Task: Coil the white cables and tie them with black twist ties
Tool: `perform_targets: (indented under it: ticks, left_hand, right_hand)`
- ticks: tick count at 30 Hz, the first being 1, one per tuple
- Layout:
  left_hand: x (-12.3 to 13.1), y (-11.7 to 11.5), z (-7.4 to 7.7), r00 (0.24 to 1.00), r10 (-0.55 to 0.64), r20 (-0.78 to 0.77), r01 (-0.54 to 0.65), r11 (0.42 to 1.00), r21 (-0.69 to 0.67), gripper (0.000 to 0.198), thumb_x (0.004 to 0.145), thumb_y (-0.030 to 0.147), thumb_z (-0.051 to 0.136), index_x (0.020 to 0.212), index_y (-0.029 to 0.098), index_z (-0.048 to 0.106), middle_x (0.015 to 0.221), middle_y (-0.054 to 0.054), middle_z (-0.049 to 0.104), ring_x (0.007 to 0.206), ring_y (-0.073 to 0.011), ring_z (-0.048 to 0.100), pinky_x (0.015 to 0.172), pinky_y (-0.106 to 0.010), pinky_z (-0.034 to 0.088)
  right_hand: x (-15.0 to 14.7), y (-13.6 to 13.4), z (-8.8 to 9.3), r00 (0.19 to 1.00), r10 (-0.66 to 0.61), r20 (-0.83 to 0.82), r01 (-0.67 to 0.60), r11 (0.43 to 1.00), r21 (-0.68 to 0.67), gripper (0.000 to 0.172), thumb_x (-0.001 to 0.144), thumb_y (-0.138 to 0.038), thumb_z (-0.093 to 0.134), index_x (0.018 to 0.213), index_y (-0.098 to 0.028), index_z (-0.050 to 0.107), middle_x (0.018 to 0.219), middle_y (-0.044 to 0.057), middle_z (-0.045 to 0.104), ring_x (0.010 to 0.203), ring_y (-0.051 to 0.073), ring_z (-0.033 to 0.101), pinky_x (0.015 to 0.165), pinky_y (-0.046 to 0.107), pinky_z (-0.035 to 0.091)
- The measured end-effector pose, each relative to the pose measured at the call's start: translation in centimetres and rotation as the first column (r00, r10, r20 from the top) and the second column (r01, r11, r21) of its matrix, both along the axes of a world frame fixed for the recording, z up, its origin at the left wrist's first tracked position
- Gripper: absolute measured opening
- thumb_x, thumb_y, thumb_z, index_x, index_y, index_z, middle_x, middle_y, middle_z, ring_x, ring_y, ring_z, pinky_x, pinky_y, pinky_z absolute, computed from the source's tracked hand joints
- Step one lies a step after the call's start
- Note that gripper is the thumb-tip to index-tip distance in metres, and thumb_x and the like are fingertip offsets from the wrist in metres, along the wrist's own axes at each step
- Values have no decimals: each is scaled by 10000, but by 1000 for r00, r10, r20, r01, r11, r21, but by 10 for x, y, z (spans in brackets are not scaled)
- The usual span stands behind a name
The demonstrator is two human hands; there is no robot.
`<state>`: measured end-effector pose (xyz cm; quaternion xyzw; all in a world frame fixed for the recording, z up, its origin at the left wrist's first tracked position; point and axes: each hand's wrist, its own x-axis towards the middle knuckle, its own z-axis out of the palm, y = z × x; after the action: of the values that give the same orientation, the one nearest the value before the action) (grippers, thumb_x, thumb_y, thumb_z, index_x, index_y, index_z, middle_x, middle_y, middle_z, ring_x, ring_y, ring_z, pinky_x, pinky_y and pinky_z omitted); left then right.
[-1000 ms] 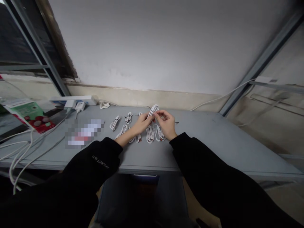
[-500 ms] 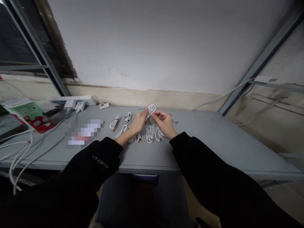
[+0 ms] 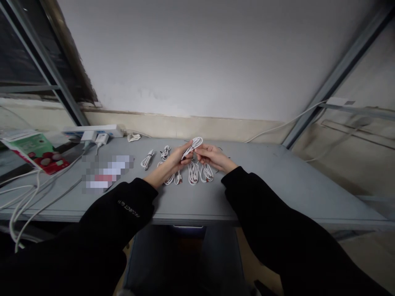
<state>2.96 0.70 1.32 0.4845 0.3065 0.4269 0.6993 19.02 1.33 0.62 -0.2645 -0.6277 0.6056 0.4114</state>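
My left hand [image 3: 178,159] is closed around a coiled white cable [image 3: 196,142], held up over the table, with a dark tie across its middle. Close against the underside of this coil, the fingers of my right hand [image 3: 212,157] are pinched together; what is between them is hidden. Below my hands lie white cable coils, among them one coil [image 3: 193,173] and another [image 3: 206,173] to its right. Left of my left hand are two coils bound with black ties, a long one [image 3: 147,159] and a shorter one [image 3: 166,152]. Part of the row is covered by my left wrist.
Thin black ties [image 3: 219,149] lie by my right hand. On the grey table [image 3: 277,185], a white power strip [image 3: 111,130] with plugs stands at the back left. A green and red packet [image 3: 41,152], loose white cords [image 3: 38,185] and a blurred-out item [image 3: 106,174] are at left.
The held coil has tilted lower to the right, and its dark tie now shows. My left hand has turned, and my right fingers have moved in under the coil.
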Motion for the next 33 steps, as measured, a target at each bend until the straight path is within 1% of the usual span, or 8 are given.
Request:
perform_targets:
  ticks: [6,12,14,17,20,22,26,33]
  left_hand:
    - [-5,-3,3,978,-179,-103,184,982,42,419,824,514,631,646,168,477,406,94,345,294,-4,160,326,-162,88]
    - [-8,-9,6,907,-91,-411,244,908,339,397,845,493,606,648,156,533,461,58,390,375,-35,260,396,-200,149]
    - [-7,-11,5,846,103,-523,222,824,521,425,896,497,518,646,154,536,500,40,422,430,-55,321,444,-213,223]
    - [-4,-14,0,677,424,-602,291,597,748,392,948,439,429,738,150,592,580,0,519,526,-99,440,546,-243,326]
    - [-2,-15,-6,509,613,-604,448,410,794,358,965,420,397,978,152,634,733,-57,639,628,-150,550,630,-277,394]
    - [-1,-16,-8,430,672,-603,516,366,775,396,970,444,379,1057,144,622,797,-94,667,677,-181,597,661,-299,426]
    - [1,-20,-6,342,695,-633,570,381,727,431,984,442,335,1049,129,626,831,-124,679,723,-215,633,681,-327,448]
    - [-1,-17,0,442,516,-733,466,566,680,494,990,460,275,862,172,655,674,-54,619,664,-193,586,696,-323,415]
  right_hand:
    - [16,7,5,969,240,63,-235,970,-66,242,722,-325,776,791,-156,617,564,-51,589,460,36,467,419,141,368]
    - [22,17,-4,979,183,91,-163,969,-187,150,758,-213,735,835,-156,620,603,-26,601,511,60,505,459,152,422]
    - [20,19,-6,996,82,34,-74,977,-201,118,761,-161,713,827,-162,616,621,-33,592,524,56,508,484,149,437]
    - [17,19,-6,999,20,-49,-30,975,-219,122,755,-129,693,841,-167,615,665,-38,589,527,47,503,479,142,425]
    - [16,16,-3,997,51,-65,-63,977,-205,147,757,-165,694,876,-171,607,685,-34,592,552,60,521,498,159,431]
    - [16,15,-1,997,58,-43,-64,984,-165,194,746,-194,710,903,-175,599,653,-42,578,538,65,509,489,167,412]
    - [16,13,2,998,38,41,-36,999,-35,246,745,-270,713,932,-182,581,550,-82,489,459,64,412,438,179,317]
    - [9,3,5,956,-221,191,125,901,416,123,875,-295,553,960,-208,563,536,-89,409,503,94,413,560,237,382]
